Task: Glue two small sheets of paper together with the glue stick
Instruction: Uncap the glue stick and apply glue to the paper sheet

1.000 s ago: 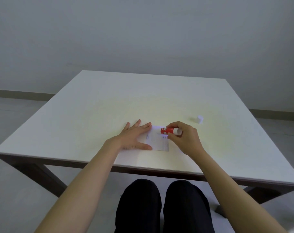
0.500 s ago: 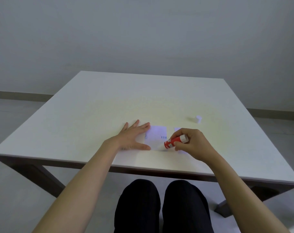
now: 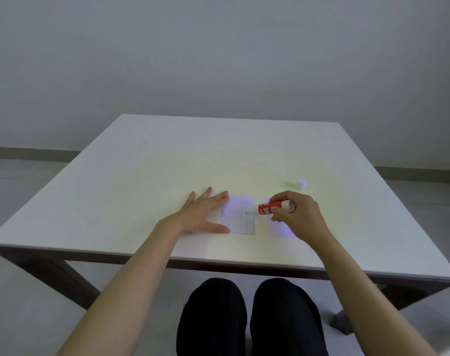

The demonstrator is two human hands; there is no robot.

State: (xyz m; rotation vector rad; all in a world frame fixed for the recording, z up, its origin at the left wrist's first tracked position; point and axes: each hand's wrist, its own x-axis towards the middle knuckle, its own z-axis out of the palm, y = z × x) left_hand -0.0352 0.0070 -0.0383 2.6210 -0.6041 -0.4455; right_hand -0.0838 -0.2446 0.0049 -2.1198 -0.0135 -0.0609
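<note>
Two thin sheets, light and floppy: left hand pins ours flat, fingers spread; right hand grips glue stick mid-barrel.

Head camera (wide-angle) looks down over table.

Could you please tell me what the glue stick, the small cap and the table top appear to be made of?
Glue stick: probably plastic; smooth red printed barrel with a white end, faintly glossy.
Small cap: likely white plastic; a plain little cylinder, too small to judge its finish.
Table top: seemingly matte white laminate or painted board over a darker, possibly wooden frame.
</note>
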